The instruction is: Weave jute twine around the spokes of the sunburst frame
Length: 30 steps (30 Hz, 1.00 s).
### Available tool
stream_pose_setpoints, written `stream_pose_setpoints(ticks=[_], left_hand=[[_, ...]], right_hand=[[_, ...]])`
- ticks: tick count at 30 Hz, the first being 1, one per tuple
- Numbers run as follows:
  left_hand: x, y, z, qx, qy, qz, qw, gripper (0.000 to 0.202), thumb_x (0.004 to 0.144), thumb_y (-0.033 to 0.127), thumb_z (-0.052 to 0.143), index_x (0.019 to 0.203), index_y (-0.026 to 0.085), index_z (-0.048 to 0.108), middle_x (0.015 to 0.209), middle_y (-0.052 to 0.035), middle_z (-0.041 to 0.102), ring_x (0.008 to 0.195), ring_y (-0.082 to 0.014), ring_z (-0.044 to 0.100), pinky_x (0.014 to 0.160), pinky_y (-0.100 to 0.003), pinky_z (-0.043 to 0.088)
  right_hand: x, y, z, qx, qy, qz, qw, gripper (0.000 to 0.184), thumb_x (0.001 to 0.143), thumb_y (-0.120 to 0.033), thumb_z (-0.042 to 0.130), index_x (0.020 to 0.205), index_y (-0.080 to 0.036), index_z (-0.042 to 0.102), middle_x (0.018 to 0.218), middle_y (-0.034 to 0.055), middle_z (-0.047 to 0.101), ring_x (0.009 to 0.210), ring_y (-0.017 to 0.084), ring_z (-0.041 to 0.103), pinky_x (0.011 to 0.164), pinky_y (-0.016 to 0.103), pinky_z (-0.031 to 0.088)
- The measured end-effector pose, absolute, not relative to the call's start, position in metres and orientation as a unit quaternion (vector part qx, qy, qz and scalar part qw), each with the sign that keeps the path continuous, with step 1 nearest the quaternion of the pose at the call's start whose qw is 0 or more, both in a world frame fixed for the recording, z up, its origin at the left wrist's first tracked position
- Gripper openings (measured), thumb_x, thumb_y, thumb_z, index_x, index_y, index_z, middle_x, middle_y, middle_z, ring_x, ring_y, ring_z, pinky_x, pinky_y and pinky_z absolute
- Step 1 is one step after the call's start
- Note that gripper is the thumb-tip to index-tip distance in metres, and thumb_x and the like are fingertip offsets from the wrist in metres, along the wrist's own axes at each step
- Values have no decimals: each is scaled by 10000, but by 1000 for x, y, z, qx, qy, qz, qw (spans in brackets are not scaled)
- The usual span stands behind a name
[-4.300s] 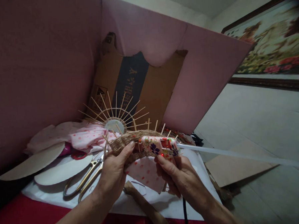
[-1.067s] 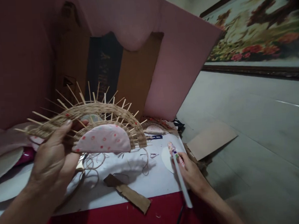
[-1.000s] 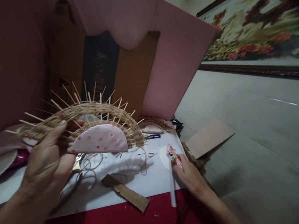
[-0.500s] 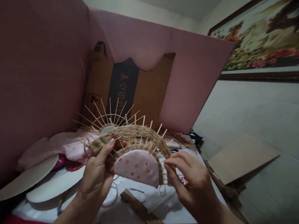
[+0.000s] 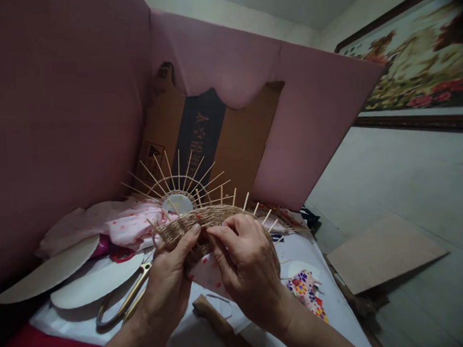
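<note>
Item: woven half-disc [image 5: 210, 215] of twine on wooden skewers, with a pink dotted pad [image 5: 206, 272] on its near face.
Location: held in the air above the white work sheet [image 5: 331, 303], in front of the person.
Long axis: runs left to right across the view.
Facing: arched edge up and away from the person; skewer tips fan outward, clearest at upper right.
Left hand [image 5: 171, 285]: thumb pressed on the woven band, fingers behind it, closed on the left end.
Right hand [image 5: 246, 268]: fingertips pinched together on the band near the top centre; the palm hides the right half.
Behind: a second skewer sunburst [image 5: 177, 193], touching or just behind; cannot tell which.
Left: pink cloth [image 5: 129, 223], white half-discs [image 5: 85, 277], scissors [image 5: 124, 303].
Right: floral glue gun [image 5: 305, 288], lying on the sheet.
Below: cardboard strip [image 5: 220, 324].
</note>
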<state>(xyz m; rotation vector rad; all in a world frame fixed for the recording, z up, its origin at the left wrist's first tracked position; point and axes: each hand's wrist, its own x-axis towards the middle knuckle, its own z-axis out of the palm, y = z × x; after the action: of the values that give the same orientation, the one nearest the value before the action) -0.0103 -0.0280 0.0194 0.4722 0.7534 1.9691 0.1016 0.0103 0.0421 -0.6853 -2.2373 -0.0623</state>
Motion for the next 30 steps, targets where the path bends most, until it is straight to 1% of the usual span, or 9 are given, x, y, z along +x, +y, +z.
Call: stream_pose_setpoints(ticks=[4,7,15,18,22,26,30], left_hand=[[-11,-26,17,196,300,806,471,165,745,163,691,909,151,690,876,-31,738,766,-142,680,674,-198,545],[-12,-26,15,202,300,803,473,158,743,174,695,899,152,700,884,-34,741,772,-141,682,688,-196,543],[-10,-27,17,214,308,789,486,237,664,179,755,895,143,721,882,-69,749,763,-184,697,674,-228,551],[-10,-26,15,208,305,796,479,193,674,174,748,863,148,723,855,-54,751,742,-167,696,668,-210,548],[-10,-25,14,185,292,807,478,179,664,159,757,840,154,723,825,-28,749,714,-138,689,668,-188,547],[-11,-25,16,172,296,806,483,168,667,161,755,828,138,712,794,-28,744,687,-131,680,636,-188,549],[-11,-24,15,163,301,804,485,183,662,145,753,839,127,708,808,-34,743,702,-136,680,641,-194,551]], right_hand=[[101,11,41,-268,-876,-18,401,193,887,-213,469,959,-193,648,850,56,536,814,202,452,727,361,358],[101,11,41,-274,-874,-14,402,199,890,-215,461,958,-195,647,851,59,540,818,205,456,733,363,365],[101,11,39,-277,-869,-13,410,197,897,-223,452,945,-200,641,860,61,547,828,204,466,743,362,374],[102,10,39,-274,-871,-10,408,188,891,-220,461,918,-190,645,853,63,549,818,203,465,734,360,372],[104,9,39,-259,-868,-13,424,173,877,-198,482,932,-187,646,851,58,557,816,198,470,737,356,369],[105,10,39,-252,-862,-20,439,175,877,-193,483,923,-184,651,841,59,561,806,193,478,734,353,374],[105,11,38,-253,-870,-25,423,196,867,-188,489,968,-183,657,844,64,558,808,199,477,731,361,380]])
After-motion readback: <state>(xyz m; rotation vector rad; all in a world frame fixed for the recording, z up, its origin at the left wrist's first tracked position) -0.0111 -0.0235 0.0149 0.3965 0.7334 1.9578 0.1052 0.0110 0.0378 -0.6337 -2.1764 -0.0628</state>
